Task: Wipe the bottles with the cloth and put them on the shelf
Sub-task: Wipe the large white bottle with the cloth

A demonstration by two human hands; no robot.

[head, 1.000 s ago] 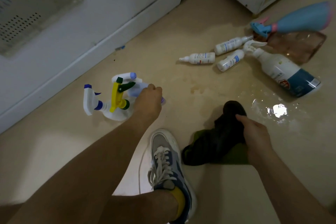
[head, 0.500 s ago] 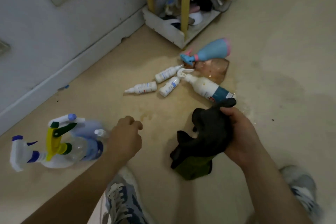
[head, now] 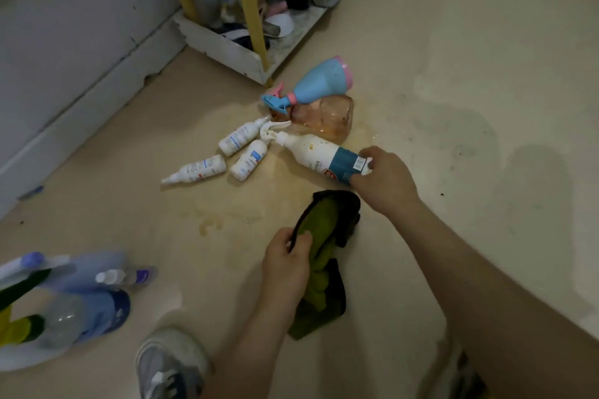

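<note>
My left hand [head: 287,264] grips the dark cloth [head: 324,256] with its green inner side, held just above the floor. My right hand [head: 384,180] grips the base of a white spray bottle [head: 316,152] with a blue label, which lies on its side. Beyond it lie a clear orange bottle [head: 327,120] and a blue spray bottle [head: 319,79] with a pink rim. Three small white bottles [head: 238,138] [head: 249,160] [head: 197,168] lie to their left. A group of spray bottles [head: 68,304] stands at the lower left.
A low white shelf [head: 227,50] with yellow posts [head: 248,3] stands against the wall, holding dark items and a white dish. Wet stains [head: 210,223] mark the beige floor. My shoe [head: 168,363] is at the bottom edge.
My right hand let go of the cloth and moved onto the white spray bottle. My left hand left the bottle group and took hold of the cloth.
</note>
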